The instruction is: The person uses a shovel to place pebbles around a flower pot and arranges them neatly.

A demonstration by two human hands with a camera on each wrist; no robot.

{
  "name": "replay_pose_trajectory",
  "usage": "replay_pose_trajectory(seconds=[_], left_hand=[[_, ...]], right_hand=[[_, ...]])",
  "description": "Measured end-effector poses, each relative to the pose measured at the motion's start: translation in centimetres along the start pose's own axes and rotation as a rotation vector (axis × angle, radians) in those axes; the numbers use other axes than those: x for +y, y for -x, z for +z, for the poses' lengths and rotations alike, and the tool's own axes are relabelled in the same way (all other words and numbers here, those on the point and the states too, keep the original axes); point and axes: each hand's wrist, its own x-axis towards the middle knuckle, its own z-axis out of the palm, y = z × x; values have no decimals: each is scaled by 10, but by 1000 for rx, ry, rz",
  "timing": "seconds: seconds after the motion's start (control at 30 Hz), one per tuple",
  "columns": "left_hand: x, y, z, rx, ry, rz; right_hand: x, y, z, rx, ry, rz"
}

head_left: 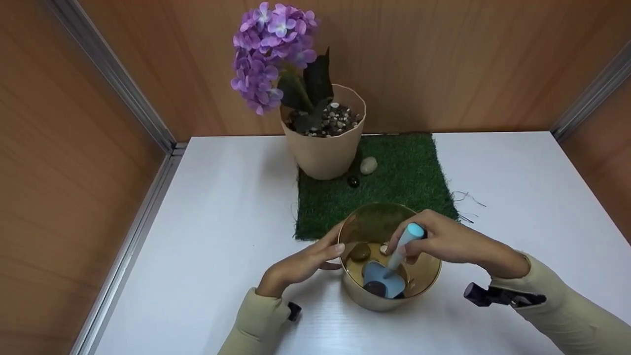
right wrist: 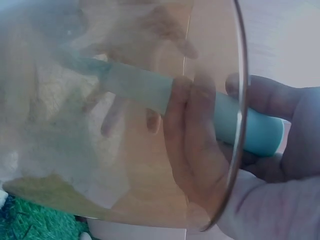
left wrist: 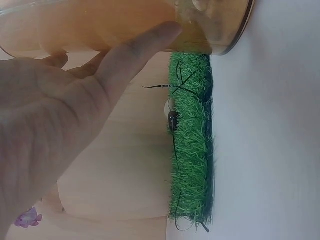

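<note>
A see-through amber bowl (head_left: 429, 276) stands on the white table, with several stones inside, among them a brown stone (head_left: 360, 252) and a dark stone (head_left: 374, 288). My right hand (head_left: 443, 239) grips the pale blue handle of a small shovel (head_left: 409, 236) over the bowl's right side. The blue blade is down in the bowl, beside the dark stone. In the right wrist view the shovel handle (right wrist: 140, 90) shows through the bowl's wall. Against the left side of the bowl rests my left hand (head_left: 308, 259), its fingers extended along the outside.
Behind the bowl lies a green artificial grass mat (head_left: 409, 182). On it are a pale stone (head_left: 368, 165) and a black stone (head_left: 353, 181). A beige pot (head_left: 323, 155) holding a purple flower (head_left: 276, 44) stands at the mat's back left. Wooden panels (head_left: 468, 64) enclose the table.
</note>
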Motion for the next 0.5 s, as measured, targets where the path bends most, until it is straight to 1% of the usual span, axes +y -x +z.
replay_pose_trajectory(seconds=[0.17, 0.5], left_hand=[[0, 0, 0, 2, 3, 3], [1, 1, 0, -7, 17, -5]], right_hand=[[0, 5, -4, 19, -21, -5], [2, 14, -13, 32, -117, -25]])
